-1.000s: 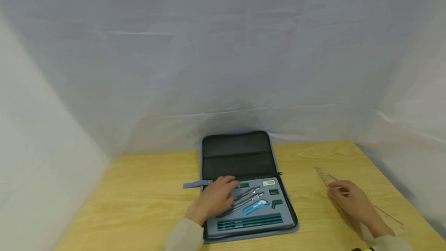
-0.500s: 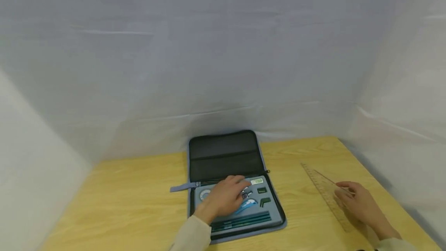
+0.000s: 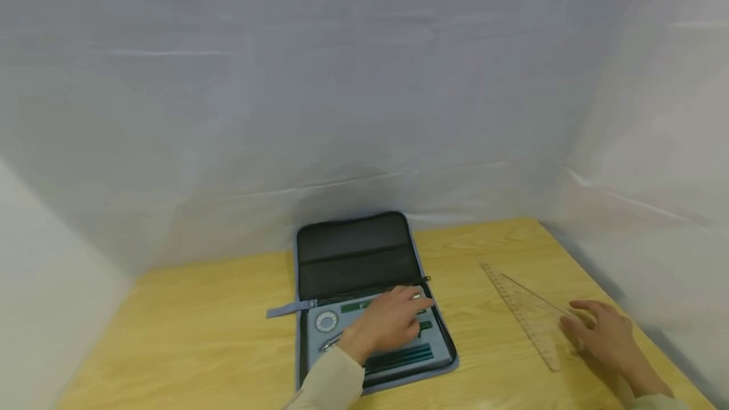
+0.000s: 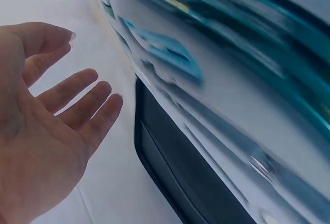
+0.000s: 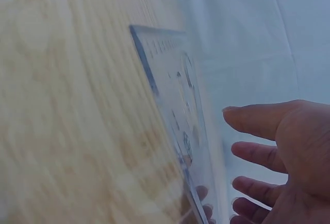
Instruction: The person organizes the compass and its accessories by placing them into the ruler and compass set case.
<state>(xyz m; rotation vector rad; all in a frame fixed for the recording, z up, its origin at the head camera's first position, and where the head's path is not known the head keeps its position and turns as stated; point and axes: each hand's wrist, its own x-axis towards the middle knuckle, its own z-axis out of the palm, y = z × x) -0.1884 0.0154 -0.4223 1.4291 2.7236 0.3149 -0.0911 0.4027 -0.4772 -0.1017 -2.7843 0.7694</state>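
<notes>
My left hand [image 3: 387,328] hovers over the right half of an open zip case [image 3: 447,334], fingers loosely extended. In the left wrist view the same hand [image 4: 56,105] holds nothing. Beneath it in the case's grey tray lie green pencils [image 3: 401,358], a blue utility knife [image 4: 167,51] and metal compasses [image 4: 263,167], partly hidden in the head view. On the right, a clear triangular set square [image 3: 526,318] lies on the table. Beside its right edge is my right hand [image 3: 606,337], thumb and fingers parted; the right wrist view shows this hand [image 5: 289,157] apart from the set square.
The case's black lid [image 3: 355,255] leans back near the grey sheet wall [image 3: 342,112]. A blue strap [image 3: 283,310] sticks out left. A round white disc [image 3: 327,321] sits in the tray's left corner. The wooden table [image 3: 188,328] surrounds the case.
My right hand has let go of the set square and drawn back right; the square now lies flat. My left hand has moved right across the tray. The head view has turned right.
</notes>
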